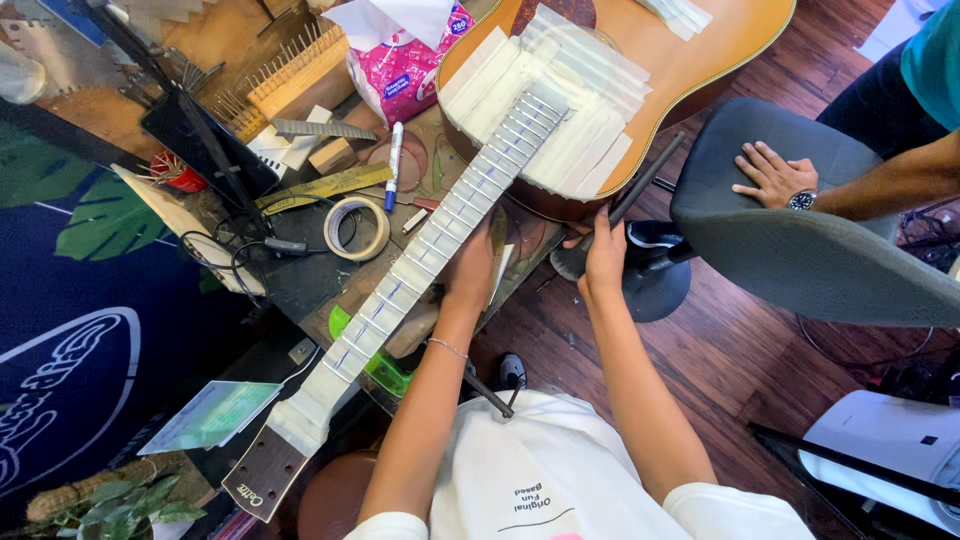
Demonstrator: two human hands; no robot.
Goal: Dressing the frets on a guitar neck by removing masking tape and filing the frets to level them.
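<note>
An acoustic guitar lies across the cluttered workbench, its body at the top and its headstock at the lower left. White tape strips cover the soundboard and the fretboard between the frets. The neck carries blue marks. My left hand, with a thin bracelet on the wrist, holds the neck from the near side, its fingers partly hidden. At the body's lower edge, my right hand is curled around a dark rod-like tool that points up and right.
A tape roll, a marker pen, a metal ruler, wood blocks and a pink tissue pack lie on the bench. To the right, another person's hand with a wristwatch rests on a grey chair seat.
</note>
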